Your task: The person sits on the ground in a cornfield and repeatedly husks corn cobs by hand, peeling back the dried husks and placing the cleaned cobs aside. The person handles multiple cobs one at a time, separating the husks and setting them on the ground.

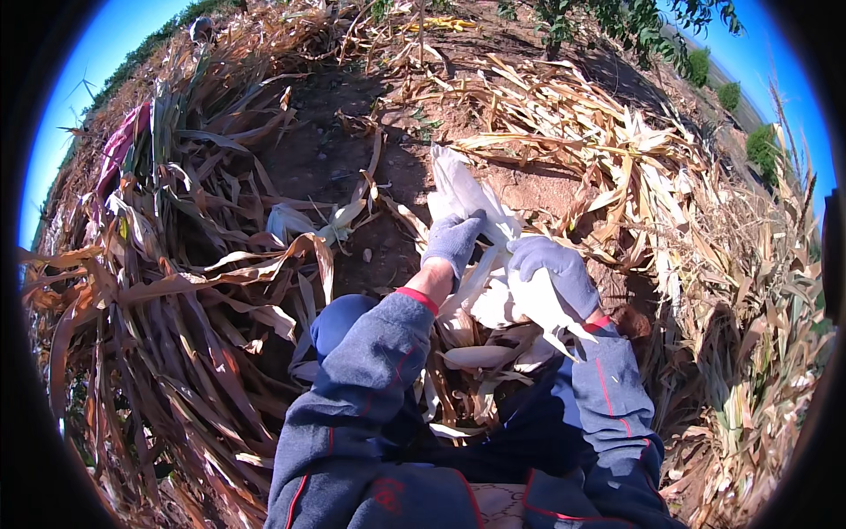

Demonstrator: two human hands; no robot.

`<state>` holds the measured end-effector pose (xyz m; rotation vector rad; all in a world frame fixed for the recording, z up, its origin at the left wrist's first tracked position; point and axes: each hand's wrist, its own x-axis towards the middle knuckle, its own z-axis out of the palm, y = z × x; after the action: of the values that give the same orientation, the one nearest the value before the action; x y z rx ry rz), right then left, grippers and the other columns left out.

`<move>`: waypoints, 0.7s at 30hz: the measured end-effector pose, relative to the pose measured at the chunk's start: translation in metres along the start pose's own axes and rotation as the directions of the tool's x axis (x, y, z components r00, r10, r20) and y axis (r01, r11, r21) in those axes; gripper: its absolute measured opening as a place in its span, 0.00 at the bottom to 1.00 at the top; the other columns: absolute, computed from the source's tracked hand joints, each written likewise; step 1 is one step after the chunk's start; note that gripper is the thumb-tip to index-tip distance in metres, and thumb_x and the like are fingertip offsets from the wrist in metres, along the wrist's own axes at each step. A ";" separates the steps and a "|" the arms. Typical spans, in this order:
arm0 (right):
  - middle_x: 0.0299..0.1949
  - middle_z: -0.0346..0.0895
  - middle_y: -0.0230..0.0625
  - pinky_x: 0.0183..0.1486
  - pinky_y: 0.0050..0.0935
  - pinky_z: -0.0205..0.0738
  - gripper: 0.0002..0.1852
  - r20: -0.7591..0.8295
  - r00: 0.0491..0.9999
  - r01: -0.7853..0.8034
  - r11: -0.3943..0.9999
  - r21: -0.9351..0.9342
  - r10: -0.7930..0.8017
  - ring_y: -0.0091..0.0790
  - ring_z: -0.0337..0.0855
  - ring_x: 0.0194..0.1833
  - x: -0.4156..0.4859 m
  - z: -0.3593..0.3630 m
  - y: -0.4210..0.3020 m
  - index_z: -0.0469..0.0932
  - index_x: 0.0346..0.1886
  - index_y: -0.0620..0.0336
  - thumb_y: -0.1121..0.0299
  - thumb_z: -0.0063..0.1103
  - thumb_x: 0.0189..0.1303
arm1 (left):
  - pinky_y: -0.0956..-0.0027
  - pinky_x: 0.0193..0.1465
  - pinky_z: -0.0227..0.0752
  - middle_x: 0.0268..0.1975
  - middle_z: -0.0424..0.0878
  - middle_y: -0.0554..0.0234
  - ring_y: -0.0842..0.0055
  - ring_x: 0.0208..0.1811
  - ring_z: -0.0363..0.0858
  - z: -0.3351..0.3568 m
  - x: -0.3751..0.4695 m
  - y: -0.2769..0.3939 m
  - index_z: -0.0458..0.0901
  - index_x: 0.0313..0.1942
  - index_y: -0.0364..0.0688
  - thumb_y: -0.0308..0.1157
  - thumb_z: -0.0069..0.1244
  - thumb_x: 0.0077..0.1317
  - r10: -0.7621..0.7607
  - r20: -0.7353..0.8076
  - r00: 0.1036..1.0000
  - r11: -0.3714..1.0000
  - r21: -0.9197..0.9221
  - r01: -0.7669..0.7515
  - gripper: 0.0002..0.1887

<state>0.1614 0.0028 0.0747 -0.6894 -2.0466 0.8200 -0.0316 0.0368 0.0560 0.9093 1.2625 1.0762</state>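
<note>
Both my hands wear grey knit gloves and hold pale dry corn husk. My left hand (456, 241) grips a bunch of whitish husk leaves (462, 182) that fans out ahead of it. Close beside it, my right hand (552, 264) is closed on another husk strip (538, 301), whose torn ends hang down towards my sleeve. Between the hands the husk comes together at a narrow neck. Whether an ear of corn is inside cannot be told. Loose husks (489, 307) lie below my hands, with a pale husk-covered ear (479, 357) among them, between my knees.
Dry cornstalks (198, 317) are heaped on my left, with a pink cloth (122, 149) at their far side. More stalks (575, 119) lie ahead right. Bare soil (324, 145) runs between the heaps. Yellow corn ears (443, 24) lie far ahead, near a leafy tree (562, 26).
</note>
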 end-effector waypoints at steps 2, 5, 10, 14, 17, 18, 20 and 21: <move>0.32 0.79 0.35 0.54 0.35 0.70 0.07 0.004 1.000 0.027 0.951 -0.309 -0.028 0.39 0.79 0.47 -0.006 0.015 0.003 0.76 0.24 0.59 0.83 0.53 0.43 | 0.75 0.21 0.67 0.23 0.81 0.60 0.78 0.18 0.76 -0.007 0.006 0.003 0.82 0.29 0.34 0.40 0.52 0.63 -0.010 -0.020 1.000 0.997 -0.072 0.009 0.16; 0.32 0.79 0.37 0.49 0.30 0.74 0.10 -0.012 0.997 -0.077 0.907 -0.414 0.079 0.37 0.81 0.45 -0.013 0.019 0.000 0.78 0.28 0.60 0.85 0.50 0.44 | 0.74 0.22 0.68 0.22 0.80 0.62 0.78 0.19 0.77 -0.015 0.007 0.006 0.81 0.29 0.34 0.42 0.51 0.63 0.067 -0.061 0.996 0.998 -0.010 -0.067 0.17; 0.39 0.79 0.35 0.44 0.24 0.74 0.08 -0.393 0.895 -0.280 0.953 -0.119 0.214 0.26 0.80 0.39 -0.007 0.004 -0.005 0.78 0.39 0.64 0.79 0.56 0.55 | 0.69 0.32 0.70 0.26 0.83 0.56 0.72 0.26 0.81 -0.010 0.001 0.004 0.82 0.34 0.35 0.45 0.49 0.64 0.368 -0.006 0.930 0.732 0.618 -0.286 0.18; 0.42 0.79 0.35 0.45 0.25 0.73 0.18 -0.410 0.879 -0.284 0.958 -0.040 0.243 0.27 0.79 0.41 0.005 0.023 0.001 0.76 0.47 0.61 0.67 0.67 0.52 | 0.60 0.39 0.71 0.33 0.82 0.51 0.56 0.36 0.81 0.004 -0.010 -0.003 0.82 0.39 0.46 0.45 0.47 0.60 0.351 0.213 0.912 0.588 0.708 -0.392 0.15; 0.40 0.79 0.32 0.44 0.25 0.73 0.16 -0.403 0.891 -0.252 0.967 -0.050 0.211 0.26 0.78 0.41 -0.002 0.022 0.025 0.78 0.46 0.62 0.68 0.64 0.55 | 0.58 0.43 0.72 0.36 0.82 0.51 0.56 0.41 0.80 0.018 -0.020 0.009 0.82 0.42 0.48 0.43 0.48 0.59 0.188 0.340 0.922 0.498 0.776 -0.388 0.15; 0.40 0.79 0.32 0.44 0.25 0.73 0.15 -0.409 0.871 -0.280 0.959 0.039 0.271 0.25 0.78 0.41 -0.005 0.021 0.036 0.78 0.46 0.62 0.68 0.63 0.56 | 0.60 0.44 0.72 0.37 0.82 0.50 0.57 0.41 0.80 0.017 -0.019 0.005 0.81 0.43 0.46 0.46 0.50 0.59 0.179 0.366 0.913 0.603 0.692 -0.396 0.17; 0.40 0.79 0.33 0.44 0.24 0.73 0.12 -0.421 0.789 -0.410 0.893 0.183 0.449 0.24 0.78 0.40 -0.002 0.024 0.033 0.77 0.45 0.64 0.69 0.58 0.60 | 0.63 0.49 0.71 0.42 0.81 0.49 0.57 0.45 0.79 0.012 -0.010 -0.013 0.78 0.48 0.42 0.53 0.56 0.54 0.252 0.448 0.857 0.709 0.517 -0.479 0.28; 0.40 0.80 0.34 0.44 0.25 0.73 0.12 -0.429 0.770 -0.384 0.880 0.279 0.471 0.24 0.78 0.40 -0.002 0.023 0.033 0.77 0.45 0.65 0.69 0.57 0.60 | 0.63 0.52 0.69 0.46 0.80 0.47 0.57 0.48 0.78 0.015 -0.016 -0.007 0.76 0.51 0.43 0.55 0.60 0.49 0.228 0.491 0.841 0.706 0.512 -0.490 0.34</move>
<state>0.1496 0.0153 0.0380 -1.1611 -1.3536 0.9523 -0.0154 0.0205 0.0551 1.8665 1.1164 0.6954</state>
